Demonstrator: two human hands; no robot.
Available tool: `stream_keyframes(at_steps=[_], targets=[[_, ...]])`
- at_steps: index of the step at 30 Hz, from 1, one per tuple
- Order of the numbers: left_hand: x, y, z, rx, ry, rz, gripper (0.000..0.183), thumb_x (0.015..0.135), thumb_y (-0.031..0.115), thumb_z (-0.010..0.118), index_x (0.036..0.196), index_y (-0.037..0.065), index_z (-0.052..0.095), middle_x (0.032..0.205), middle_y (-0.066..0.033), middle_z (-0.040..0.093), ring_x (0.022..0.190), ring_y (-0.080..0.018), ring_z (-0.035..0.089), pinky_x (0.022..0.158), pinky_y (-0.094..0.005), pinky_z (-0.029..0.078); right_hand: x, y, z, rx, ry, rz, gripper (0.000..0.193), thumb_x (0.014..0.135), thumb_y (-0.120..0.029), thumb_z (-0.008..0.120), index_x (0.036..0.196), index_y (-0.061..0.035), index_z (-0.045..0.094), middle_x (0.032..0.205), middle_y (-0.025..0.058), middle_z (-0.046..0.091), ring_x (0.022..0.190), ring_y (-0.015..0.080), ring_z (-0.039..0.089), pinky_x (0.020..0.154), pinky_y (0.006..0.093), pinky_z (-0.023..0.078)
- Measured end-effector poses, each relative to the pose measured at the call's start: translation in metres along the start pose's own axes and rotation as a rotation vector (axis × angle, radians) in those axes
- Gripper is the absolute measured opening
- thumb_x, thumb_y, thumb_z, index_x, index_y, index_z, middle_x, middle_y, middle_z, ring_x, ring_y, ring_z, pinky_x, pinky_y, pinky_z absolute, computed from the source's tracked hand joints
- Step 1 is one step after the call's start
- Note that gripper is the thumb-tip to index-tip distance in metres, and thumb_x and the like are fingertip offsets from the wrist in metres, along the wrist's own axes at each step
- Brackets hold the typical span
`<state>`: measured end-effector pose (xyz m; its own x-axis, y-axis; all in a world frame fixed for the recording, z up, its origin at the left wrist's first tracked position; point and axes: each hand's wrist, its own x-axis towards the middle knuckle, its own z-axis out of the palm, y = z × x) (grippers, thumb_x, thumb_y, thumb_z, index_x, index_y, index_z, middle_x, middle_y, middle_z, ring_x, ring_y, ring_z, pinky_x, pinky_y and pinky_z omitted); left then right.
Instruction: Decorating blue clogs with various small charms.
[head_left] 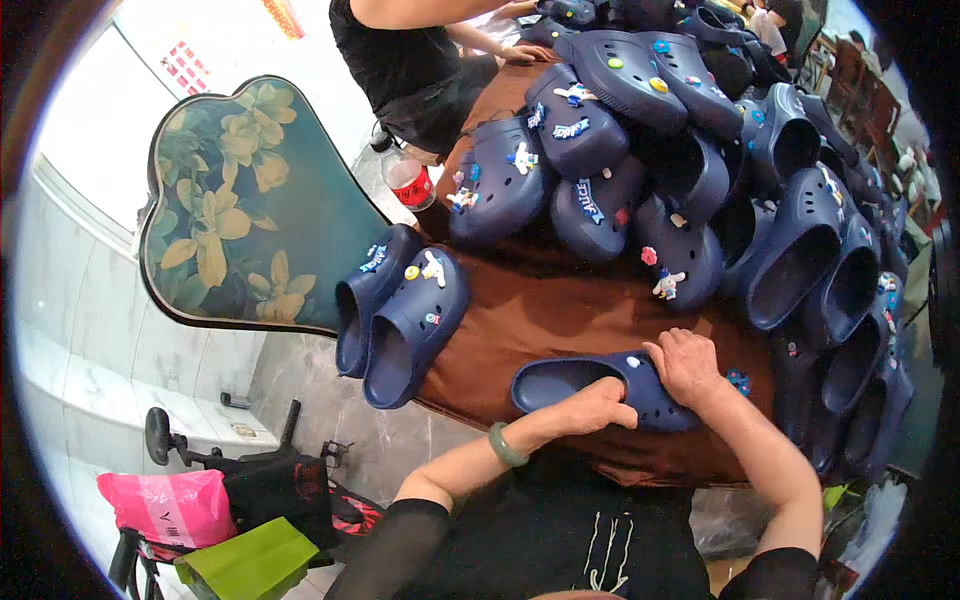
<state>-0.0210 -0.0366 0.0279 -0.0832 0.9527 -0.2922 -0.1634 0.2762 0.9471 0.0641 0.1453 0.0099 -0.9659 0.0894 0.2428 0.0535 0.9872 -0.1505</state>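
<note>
A single navy clog (655, 403) lies on its sole on the brown cloth before me, toe to the right. My left hand (592, 406), a green bangle on its wrist, reaches into the clog's opening; its fingertips are hidden inside. On the upper near the toe, my right hand (688, 366) presses with bent fingers and thumb. A small white charm (633, 362) shows on the upper beside the right thumb. Just right of the toe lies a small blue charm (738, 382), partly behind my right wrist.
A pair of decorated navy clogs (418, 325) stands at the table's left edge. Many more clogs (590, 130) are heaped at the back and right. A bottle (408, 178), a flowered chair back (235, 210) and another person (415, 75) are beyond. A pink bag (165, 508) sits lower left.
</note>
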Motion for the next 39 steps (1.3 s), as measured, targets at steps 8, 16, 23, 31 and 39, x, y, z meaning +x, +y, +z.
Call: stream_keyframes(at_steps=[8,16,23,31,39], targets=[[0.013,0.006,-0.008,-1.039,-0.032,-0.084,0.020,0.081,0.009,0.058,0.100,0.004,0.062,0.098,-0.0102,0.067,0.085,-0.0227,0.065,0.083,-0.0342,0.051,-0.002,-0.001,-0.009,0.038,0.137,0.202,0.031,0.093,-0.031,0.051,0.074,-0.0069,0.055,0.071,0.0120,0.058,0.070,0.0316,0.060,0.064,0.0432,0.047],[0.001,-0.006,0.000,-0.865,-0.110,-0.030,0.048,0.072,0.001,0.054,0.120,-0.001,0.052,0.111,-0.0117,0.064,0.101,-0.0249,0.062,0.092,-0.0375,0.047,-0.028,0.022,-0.041,0.685,-0.335,0.623,0.056,0.090,-0.049,0.052,0.113,0.0013,0.058,0.098,0.0182,0.065,0.090,0.0228,0.061,0.083,0.0321,0.046],[-0.013,-0.012,0.009,-0.586,-0.138,-0.049,0.051,0.072,0.003,0.060,0.122,0.000,0.051,0.117,-0.0078,0.058,0.108,-0.0186,0.054,0.096,-0.0325,0.043,-0.055,0.023,-0.077,1.326,-0.574,0.469,0.066,0.081,-0.028,0.071,0.133,0.0014,0.041,0.121,0.0105,0.056,0.109,0.0175,0.052,0.098,0.0306,0.039],[-0.014,-0.019,0.015,-0.593,-0.164,0.073,0.049,0.071,0.004,0.063,0.119,0.001,0.054,0.111,-0.0062,0.061,0.101,-0.0162,0.056,0.090,-0.0312,0.045,-0.057,0.010,-0.102,1.184,-0.681,0.380,0.079,0.079,-0.018,0.070,0.142,-0.0056,0.024,0.130,0.0121,0.045,0.122,0.0212,0.042,0.106,0.0330,0.031],[-0.017,-0.019,0.017,-0.491,-0.158,0.081,0.056,0.071,0.009,0.066,0.124,0.002,0.050,0.114,-0.0054,0.057,0.104,-0.0168,0.052,0.091,-0.0302,0.043,-0.070,0.006,-0.080,1.158,-0.449,0.450,0.064,0.075,-0.005,0.070,0.130,-0.0003,0.037,0.119,0.0132,0.052,0.115,0.0207,0.048,0.101,0.0342,0.036]])
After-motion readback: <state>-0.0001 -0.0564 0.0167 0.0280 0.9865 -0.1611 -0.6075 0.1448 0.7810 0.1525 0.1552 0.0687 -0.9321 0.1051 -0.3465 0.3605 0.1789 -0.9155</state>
